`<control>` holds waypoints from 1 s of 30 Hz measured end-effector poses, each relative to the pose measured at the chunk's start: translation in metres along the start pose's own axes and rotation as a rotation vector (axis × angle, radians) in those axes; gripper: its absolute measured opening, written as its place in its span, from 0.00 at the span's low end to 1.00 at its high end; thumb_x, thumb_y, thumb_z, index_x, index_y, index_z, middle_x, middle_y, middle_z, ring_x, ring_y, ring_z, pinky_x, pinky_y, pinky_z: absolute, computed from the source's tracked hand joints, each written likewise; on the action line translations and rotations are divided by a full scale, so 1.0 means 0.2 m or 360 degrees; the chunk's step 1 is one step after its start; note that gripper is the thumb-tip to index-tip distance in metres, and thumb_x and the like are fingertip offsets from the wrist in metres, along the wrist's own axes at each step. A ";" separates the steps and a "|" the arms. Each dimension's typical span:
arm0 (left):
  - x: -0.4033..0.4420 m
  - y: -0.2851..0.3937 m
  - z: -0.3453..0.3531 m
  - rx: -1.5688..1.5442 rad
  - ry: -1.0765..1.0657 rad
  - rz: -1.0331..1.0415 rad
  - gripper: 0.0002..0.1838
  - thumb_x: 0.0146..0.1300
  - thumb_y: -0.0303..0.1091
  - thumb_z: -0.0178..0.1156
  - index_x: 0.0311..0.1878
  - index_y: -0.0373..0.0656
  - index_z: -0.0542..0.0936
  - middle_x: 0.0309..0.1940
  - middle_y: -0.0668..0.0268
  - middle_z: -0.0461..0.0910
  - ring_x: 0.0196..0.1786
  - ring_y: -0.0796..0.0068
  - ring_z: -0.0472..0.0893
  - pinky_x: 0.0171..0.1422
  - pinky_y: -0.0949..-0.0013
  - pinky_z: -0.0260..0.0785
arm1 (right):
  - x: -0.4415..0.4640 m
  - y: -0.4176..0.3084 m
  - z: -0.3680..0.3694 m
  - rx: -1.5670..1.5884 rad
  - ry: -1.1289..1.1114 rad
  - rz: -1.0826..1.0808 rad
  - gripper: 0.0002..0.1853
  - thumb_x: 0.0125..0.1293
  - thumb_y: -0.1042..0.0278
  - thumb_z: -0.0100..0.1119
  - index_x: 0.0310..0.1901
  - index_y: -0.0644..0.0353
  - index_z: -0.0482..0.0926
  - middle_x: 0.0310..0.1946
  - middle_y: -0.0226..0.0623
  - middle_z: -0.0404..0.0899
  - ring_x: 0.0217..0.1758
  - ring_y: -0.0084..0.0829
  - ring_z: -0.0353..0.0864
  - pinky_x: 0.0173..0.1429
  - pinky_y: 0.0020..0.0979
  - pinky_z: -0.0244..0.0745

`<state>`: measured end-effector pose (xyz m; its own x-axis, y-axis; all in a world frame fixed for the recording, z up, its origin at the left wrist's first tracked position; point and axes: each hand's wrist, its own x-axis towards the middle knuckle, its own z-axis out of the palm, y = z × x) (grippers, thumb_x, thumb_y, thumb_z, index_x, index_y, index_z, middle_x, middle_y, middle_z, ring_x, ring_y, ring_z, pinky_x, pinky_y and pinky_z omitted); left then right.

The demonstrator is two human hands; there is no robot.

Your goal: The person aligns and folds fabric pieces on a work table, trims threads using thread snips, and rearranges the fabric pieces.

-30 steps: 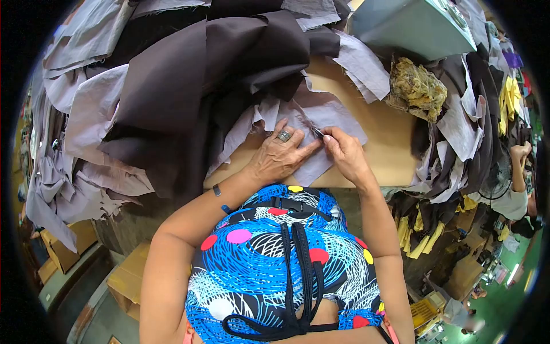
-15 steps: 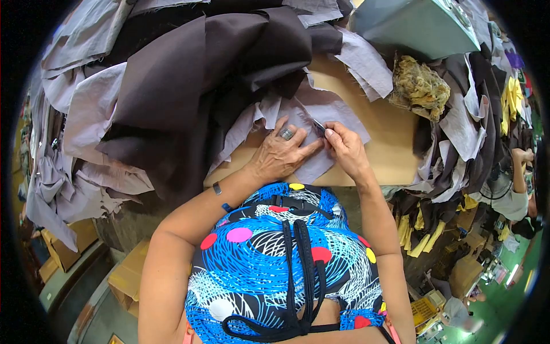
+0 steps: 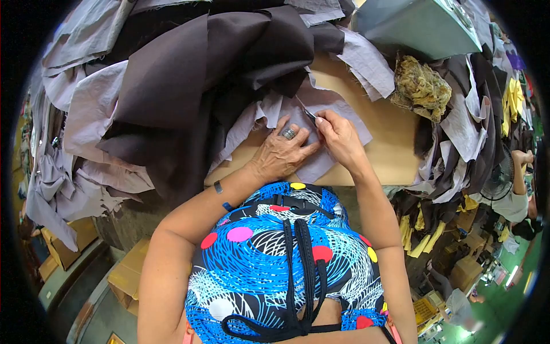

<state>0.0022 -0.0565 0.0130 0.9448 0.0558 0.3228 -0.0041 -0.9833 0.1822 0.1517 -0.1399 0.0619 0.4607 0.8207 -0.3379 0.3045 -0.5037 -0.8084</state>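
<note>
A pale lilac-grey cloth piece (image 3: 338,112) lies on the tan tabletop under both hands. My left hand (image 3: 283,150), with a ring on one finger, presses on this cloth, its fingers spread and holding nothing. Just to its right, my right hand (image 3: 342,140) is closed around a slim pointed tool (image 3: 310,114) with a dark body and a thin tip. The tip points up and left over the cloth; whether it touches cannot be made out. A large dark brown cloth (image 3: 166,86) is heaped against the lilac piece on the left.
More brown and lilac cloth hangs at the left and right edges. A clump of tangled yellowish thread (image 3: 423,89) sits on the right, below a grey-blue metal box (image 3: 415,26). Cardboard boxes (image 3: 127,275) stand lower left. Another person's arm (image 3: 519,172) shows far right, near a fan (image 3: 497,175).
My right hand has moved slightly up and left with the pointed tool, whose tip now reaches farther up the cloth. My left hand stays nearly in place.
</note>
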 end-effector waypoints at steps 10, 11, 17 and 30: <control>0.00 0.00 0.00 -0.0060 -0.0018 -0.0014 0.17 0.55 0.37 0.52 0.48 0.59 0.81 0.34 0.69 0.70 0.43 0.70 0.71 0.68 0.50 0.51 | 0.13 -0.07 0.04 0.0042 0.0091 -0.0113 0.15 0.64 0.62 0.48 0.39 0.68 0.76 0.32 0.55 0.79 0.40 0.53 0.78 0.45 0.42 0.71; 0.00 0.00 0.00 -0.0052 -0.0025 -0.0008 0.17 0.55 0.37 0.52 0.49 0.60 0.81 0.34 0.69 0.70 0.43 0.71 0.71 0.68 0.50 0.51 | 0.15 -0.09 0.04 0.0011 0.0100 -0.0135 0.15 0.64 0.62 0.48 0.39 0.68 0.76 0.32 0.55 0.79 0.39 0.54 0.78 0.45 0.42 0.71; 0.00 0.01 0.01 -0.0072 -0.0012 -0.0016 0.20 0.57 0.37 0.51 0.54 0.60 0.78 0.33 0.69 0.69 0.43 0.72 0.72 0.67 0.48 0.53 | 0.20 -0.12 0.04 0.0261 0.0059 -0.0039 0.15 0.64 0.61 0.50 0.39 0.67 0.76 0.27 0.49 0.78 0.33 0.42 0.80 0.41 0.37 0.72; 0.03 0.02 -0.02 -0.0106 0.0119 -0.0101 0.17 0.55 0.39 0.60 0.49 0.52 0.79 0.30 0.68 0.68 0.38 0.70 0.72 0.63 0.56 0.57 | -0.05 0.00 -0.07 0.0052 0.0032 0.0010 0.13 0.65 0.63 0.49 0.38 0.66 0.76 0.25 0.49 0.78 0.29 0.41 0.79 0.37 0.37 0.71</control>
<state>0.0068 -0.0587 0.0202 0.9167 0.1331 0.3766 0.0310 -0.9637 0.2652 0.1592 -0.1517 0.0713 0.4794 0.8118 -0.3334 0.2744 -0.4995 -0.8217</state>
